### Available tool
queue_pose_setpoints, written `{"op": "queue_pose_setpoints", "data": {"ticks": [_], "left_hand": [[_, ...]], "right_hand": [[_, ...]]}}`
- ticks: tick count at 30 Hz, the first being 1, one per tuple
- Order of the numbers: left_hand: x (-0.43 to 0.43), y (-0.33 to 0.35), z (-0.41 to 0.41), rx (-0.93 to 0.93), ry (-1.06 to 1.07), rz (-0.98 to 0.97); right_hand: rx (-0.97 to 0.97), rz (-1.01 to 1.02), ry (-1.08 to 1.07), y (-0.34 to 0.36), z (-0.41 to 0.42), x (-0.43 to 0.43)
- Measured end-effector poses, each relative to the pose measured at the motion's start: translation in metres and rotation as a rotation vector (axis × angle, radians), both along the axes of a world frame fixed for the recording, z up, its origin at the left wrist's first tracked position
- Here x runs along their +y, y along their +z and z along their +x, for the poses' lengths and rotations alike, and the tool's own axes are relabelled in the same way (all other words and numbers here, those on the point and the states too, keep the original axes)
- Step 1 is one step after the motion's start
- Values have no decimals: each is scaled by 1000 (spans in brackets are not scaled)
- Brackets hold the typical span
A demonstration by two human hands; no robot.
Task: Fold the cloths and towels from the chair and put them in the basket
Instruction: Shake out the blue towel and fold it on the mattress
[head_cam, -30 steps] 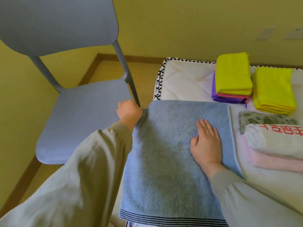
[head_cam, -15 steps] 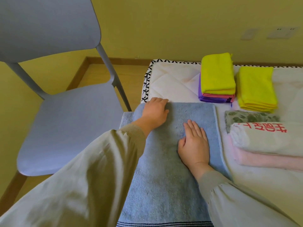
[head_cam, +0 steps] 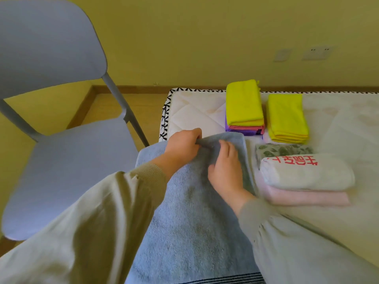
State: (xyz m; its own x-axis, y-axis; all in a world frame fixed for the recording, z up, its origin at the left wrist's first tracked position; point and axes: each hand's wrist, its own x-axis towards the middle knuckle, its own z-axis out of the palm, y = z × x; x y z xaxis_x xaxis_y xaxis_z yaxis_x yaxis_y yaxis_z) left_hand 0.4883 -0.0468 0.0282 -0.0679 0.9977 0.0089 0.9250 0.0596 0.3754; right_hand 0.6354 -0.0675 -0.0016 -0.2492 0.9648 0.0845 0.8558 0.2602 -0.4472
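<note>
**Head view.** My left hand (head_cam: 182, 146) grips the far edge of the blue towel (head_cam: 194, 222), its fingers curled round a raised fold of the cloth. My right hand (head_cam: 225, 171) lies on the towel just beside that fold, fingertips bent toward it. I cannot tell whether it pinches the cloth or only presses it. The two hands are close together. The towel lies along the near-left part of the mattress (head_cam: 196, 111), beside the chair (head_cam: 67, 171).

Folded pieces on the mattress:
- a yellow, pink and purple stack (head_cam: 244, 103)
- a yellow stack (head_cam: 287, 117)
- a leaf-patterned cloth (head_cam: 283, 149)
- a white towel with red lettering (head_cam: 305, 173), which lies on a pink towel (head_cam: 307, 196)

I judge that folding is nearly finished, since the blue towel is the only unfolded piece in view. The basket is not in view, so moving everything into it appears to remain.
</note>
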Motion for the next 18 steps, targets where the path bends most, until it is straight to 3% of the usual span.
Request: {"op": "queue_pose_setpoints", "data": {"ticks": [3,8,13,18], "left_hand": [[-16,27,1,43,-80,43],[-48,73,-4,155,-103,56],[-88,115,-22,48,43,-50],[-127,143,-38,107,154,-264]], "right_hand": [[-111,185,76,36,-3,18],[-372,90,270,101,-8,28],[-338,174,230,148,-16,0],[-353,350,214,197,-12,-36]]}}
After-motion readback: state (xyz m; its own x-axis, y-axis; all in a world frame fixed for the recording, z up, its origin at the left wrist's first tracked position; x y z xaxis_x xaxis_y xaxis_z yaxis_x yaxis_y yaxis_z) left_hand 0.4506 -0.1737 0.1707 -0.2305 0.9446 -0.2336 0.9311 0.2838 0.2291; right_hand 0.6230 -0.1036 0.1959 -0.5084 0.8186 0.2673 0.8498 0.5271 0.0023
